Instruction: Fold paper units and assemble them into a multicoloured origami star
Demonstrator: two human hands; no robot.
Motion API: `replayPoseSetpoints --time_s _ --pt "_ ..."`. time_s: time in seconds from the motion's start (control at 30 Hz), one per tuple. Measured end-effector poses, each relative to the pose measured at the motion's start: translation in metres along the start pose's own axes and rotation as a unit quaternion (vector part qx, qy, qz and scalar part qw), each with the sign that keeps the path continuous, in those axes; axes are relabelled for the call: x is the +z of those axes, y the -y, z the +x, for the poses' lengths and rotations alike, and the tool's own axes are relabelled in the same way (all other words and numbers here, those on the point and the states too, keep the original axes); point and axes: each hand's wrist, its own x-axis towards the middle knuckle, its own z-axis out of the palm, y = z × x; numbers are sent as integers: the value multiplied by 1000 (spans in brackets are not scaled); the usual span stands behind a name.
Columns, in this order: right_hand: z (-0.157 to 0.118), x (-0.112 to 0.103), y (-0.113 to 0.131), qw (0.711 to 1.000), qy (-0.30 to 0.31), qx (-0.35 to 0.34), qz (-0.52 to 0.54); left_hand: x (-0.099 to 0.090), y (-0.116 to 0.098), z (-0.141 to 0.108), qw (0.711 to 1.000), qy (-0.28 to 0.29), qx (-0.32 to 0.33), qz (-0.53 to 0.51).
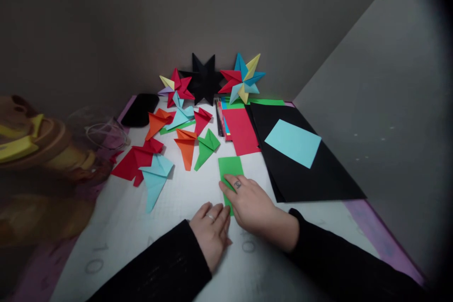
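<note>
A green paper strip (230, 165), apparently folded, lies on the white sheet in front of me. My right hand (249, 200) rests on it, fingers stretched across its middle and right side. Beside its lower left edge is my left hand (211, 231), palm down with the fingers extended and a ring on one of them. The fingertips of both hands hide the paper's lower part. Beyond it lie folded paper pieces: a green one (208, 147), an orange one (186, 145), a light blue one (156, 174) and a red one (132, 163).
Three paper stars lean at the wall: a multicoloured one (244, 80), a black one (204, 80) and a red-and-yellow one (179, 87). Red paper (240, 130) and black sheets (318, 184) bearing a light blue rectangle (293, 144) lie right. A dark phone (140, 109) and brown-yellow object (42, 141) stand left.
</note>
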Motion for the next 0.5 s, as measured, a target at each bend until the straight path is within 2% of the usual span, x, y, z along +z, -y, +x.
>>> replayPoseSetpoints --time_s 0.07,0.13,0.27,0.5 --pt "10 -1 -1 1000 -1 12 -4 0 -2 -1 999 42 -4 -5" --pt "20 0 -3 1000 -5 29 -3 1 -3 -3 998 55 4 -10" --pt "37 5 -7 997 -7 81 0 0 -4 -5 998 62 -2 -10" --pt "49 9 -11 995 -6 101 -21 -6 -5 -1 999 32 -14 -18"
